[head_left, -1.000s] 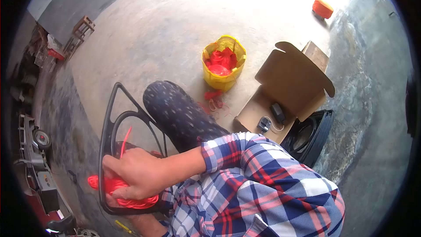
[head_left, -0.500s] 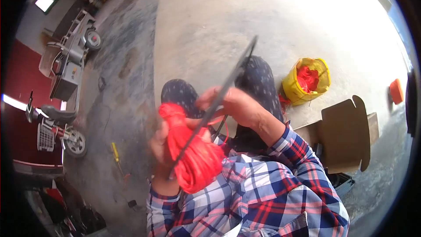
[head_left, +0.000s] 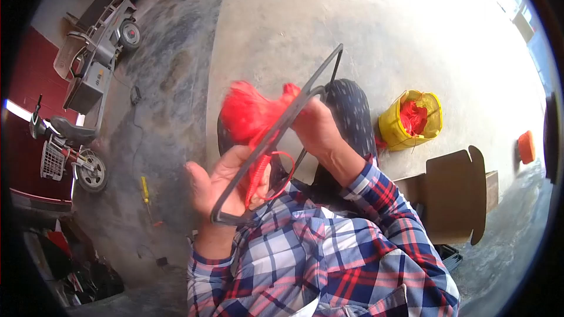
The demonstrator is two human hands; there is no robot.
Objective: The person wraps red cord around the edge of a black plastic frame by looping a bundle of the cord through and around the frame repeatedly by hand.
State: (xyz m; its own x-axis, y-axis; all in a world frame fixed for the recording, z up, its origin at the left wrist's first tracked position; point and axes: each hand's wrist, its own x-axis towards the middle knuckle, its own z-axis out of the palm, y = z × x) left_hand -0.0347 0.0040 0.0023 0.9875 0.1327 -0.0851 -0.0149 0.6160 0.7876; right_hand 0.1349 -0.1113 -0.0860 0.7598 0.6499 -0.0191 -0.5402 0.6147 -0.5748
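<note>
The left hand (head_left: 220, 185) is spread, palm up, at the lower end of a slim-barred black frame (head_left: 275, 134), a blurred red cord bundle (head_left: 244, 111) lies between both hands, and the right hand (head_left: 320, 132) shows no determinable grip.

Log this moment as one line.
left hand: palm open by black frame | right hand: at frame, grip unclear | red cord: blurred bundle at frame | yellow bucket: on floor, red material inside

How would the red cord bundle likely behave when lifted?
The red cord bundle would probably flop, as it looks loose at the top. Its tightly wound section by the left hand may feel stiffer. Its thin protruding loop could snag.
</note>
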